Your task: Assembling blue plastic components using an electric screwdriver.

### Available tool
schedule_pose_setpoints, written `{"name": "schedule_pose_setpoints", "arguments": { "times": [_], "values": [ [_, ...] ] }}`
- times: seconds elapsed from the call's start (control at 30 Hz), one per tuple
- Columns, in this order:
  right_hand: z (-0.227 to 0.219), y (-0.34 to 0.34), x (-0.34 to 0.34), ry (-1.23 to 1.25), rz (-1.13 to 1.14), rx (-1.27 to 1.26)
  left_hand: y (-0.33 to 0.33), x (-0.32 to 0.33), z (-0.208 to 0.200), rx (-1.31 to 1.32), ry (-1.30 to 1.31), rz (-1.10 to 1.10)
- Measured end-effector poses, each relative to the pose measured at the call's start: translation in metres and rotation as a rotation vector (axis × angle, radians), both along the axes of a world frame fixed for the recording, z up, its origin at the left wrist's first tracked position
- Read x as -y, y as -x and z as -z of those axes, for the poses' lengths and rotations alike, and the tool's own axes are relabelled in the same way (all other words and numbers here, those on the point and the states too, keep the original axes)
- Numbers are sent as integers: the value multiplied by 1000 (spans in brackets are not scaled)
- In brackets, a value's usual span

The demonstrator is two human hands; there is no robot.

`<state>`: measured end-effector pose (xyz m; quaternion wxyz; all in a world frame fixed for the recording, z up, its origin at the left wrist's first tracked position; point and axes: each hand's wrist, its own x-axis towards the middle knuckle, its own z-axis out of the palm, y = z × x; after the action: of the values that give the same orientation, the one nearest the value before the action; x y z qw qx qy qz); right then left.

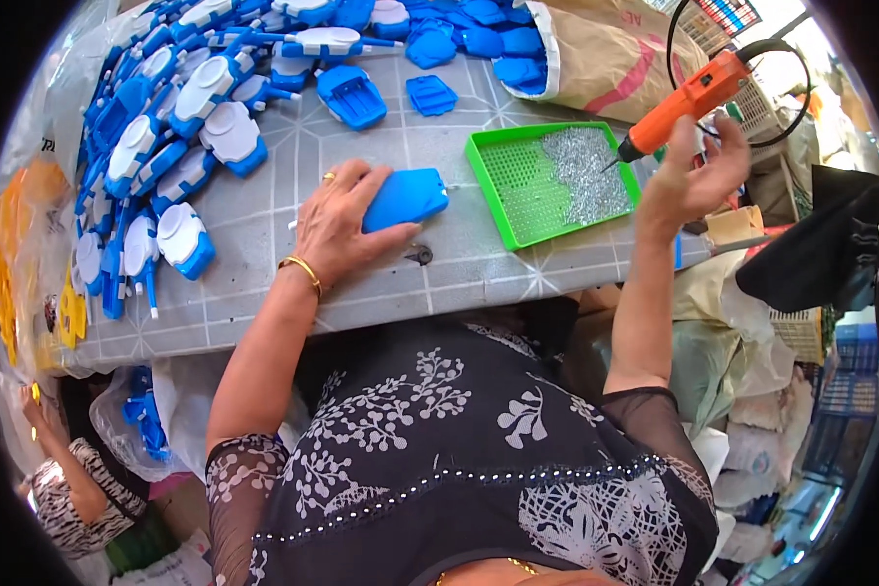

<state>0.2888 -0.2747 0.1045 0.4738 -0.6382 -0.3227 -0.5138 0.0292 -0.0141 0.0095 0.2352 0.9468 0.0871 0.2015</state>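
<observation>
My left hand point(342, 220) grips a blue plastic casing point(407, 199) flat on the table, its thumb along the near edge and its fingers over the left end. A short white tip sticks out beside that hand. At the right, my right hand point(698, 181) is raised with its fingers apart, close beside an orange electric screwdriver point(689, 103). The screwdriver tilts with its bit down toward a green tray point(488, 190) of small silver screws point(591, 176). Whether the right fingertips touch the screwdriver I cannot tell.
A heap of blue-and-white plastic units point(205, 93) covers the table's left side. Beyond my left hand lie a blue open shell point(352, 98) and a blue flat cover point(432, 95). A brown paper sack point(606, 59) spills blue parts. Another person point(83, 488) is at lower left.
</observation>
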Motion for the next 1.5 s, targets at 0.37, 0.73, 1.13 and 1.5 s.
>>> {"name": "schedule_pose_setpoints", "arguments": {
  "times": [0.37, 0.73, 1.13, 1.5],
  "values": [
    [2, -41, -4, -92, -894, -846, -9, -1, 5, 33, -31, 14],
    [38, 0, -42, -68, -1005, -876, -8, 1, 2, 31, -26, -12],
    [48, -4, -48, -132, -1073, -867, -8, 1, 2, 21, -24, -28],
    [50, -1, -43, -76, -1110, -836, -9, 0, 4, 37, -38, -20]
  ]
}}
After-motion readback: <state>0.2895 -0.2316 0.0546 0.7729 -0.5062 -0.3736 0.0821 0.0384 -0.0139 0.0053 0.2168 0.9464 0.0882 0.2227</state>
